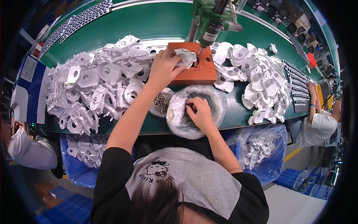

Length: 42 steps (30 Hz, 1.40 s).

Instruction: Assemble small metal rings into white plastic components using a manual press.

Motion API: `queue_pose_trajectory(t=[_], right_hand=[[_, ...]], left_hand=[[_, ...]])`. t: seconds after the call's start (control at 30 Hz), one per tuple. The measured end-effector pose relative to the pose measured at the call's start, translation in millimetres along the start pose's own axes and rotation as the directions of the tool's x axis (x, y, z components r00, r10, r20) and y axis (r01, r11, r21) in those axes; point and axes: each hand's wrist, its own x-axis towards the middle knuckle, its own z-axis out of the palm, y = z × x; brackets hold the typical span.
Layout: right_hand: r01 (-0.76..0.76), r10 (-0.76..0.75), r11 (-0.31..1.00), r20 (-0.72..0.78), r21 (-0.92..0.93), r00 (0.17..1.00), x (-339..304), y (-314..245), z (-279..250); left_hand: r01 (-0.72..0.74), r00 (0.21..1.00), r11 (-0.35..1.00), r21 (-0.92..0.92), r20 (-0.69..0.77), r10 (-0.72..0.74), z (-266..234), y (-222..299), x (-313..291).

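Observation:
My left hand (165, 66) grips a white plastic housing part (187, 56) by its left side. The part is at the orange press fixture (201, 75), close to the tip of a green bench press (212, 22). My right hand (200, 111) is over the mouth of a round container lined with a clear plastic bag (178, 125). Its fingers are curled together, and whatever they may hold is hidden. Beside that container, to the left, a bag of small metal pins or screws (161, 103) lies partly under my left forearm.
A large heap of white plastic parts (89, 80) covers the table's left, another heap (263, 80) its right. Blue lined bins (80, 177) (278, 164) stand below the front edge. Trays of small dark pieces (298, 87) lie at right, near another person's hands (312, 91).

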Motion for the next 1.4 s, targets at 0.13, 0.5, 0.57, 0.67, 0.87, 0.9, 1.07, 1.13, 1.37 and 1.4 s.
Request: queue_pose_trajectory(t=[0.13,0.5,0.57,0.67,0.87,0.9,1.07,1.13,1.37,1.4], right_hand=[[-0.001,0.001,1.000,0.007,0.001,1.000,1.7,-3.2,1.3],[0.000,0.000,1.000,-0.010,0.021,1.000,2.0,-2.8,-0.3],[-0.007,0.007,1.000,-0.007,0.021,1.000,1.9,-3.0,-0.3],[-0.012,0.012,1.000,0.001,0.018,1.000,1.7,-2.0,-0.2],[0.005,-0.005,1.000,-0.020,0.018,1.000,1.2,-1.3,-0.3],[0.008,-0.008,1.000,-0.019,0.020,1.000,1.4,-1.3,-0.5],[0.000,0.000,1.000,-0.016,0.031,1.000,0.9,-1.8,-1.7],[0.004,-0.003,0.999,-0.016,0.045,1.000,0.6,-1.1,-1.1],[-0.011,0.012,0.998,-0.005,0.067,1.000,-0.4,0.7,-2.6],[-0.008,0.008,0.998,-0.005,0.070,1.000,-0.6,1.1,-2.7]], left_hand=[[0.037,0.999,0.999,-0.011,-0.026,-0.037,-5.6,-5.3,-0.4],[-0.020,0.999,0.999,0.027,0.044,0.019,-1.6,7.4,7.6],[-0.052,0.997,0.998,0.022,0.062,0.051,1.2,9.3,9.9],[-0.100,0.991,0.994,0.047,0.095,0.096,5.4,9.9,11.6],[-0.103,0.984,0.961,0.256,0.166,0.061,-2.0,6.7,13.3],[-0.101,0.985,0.965,0.241,0.164,0.062,-2.2,5.9,13.0],[-0.091,0.981,0.965,0.244,0.190,0.045,-3.0,5.8,13.4],[-0.098,0.980,0.961,0.258,0.195,0.048,-5.8,5.0,13.7],[-0.098,0.985,0.956,0.277,0.165,0.053,-5.0,10.8,10.1],[-0.076,0.985,0.960,0.270,0.170,0.030,-4.9,12.3,9.3]])
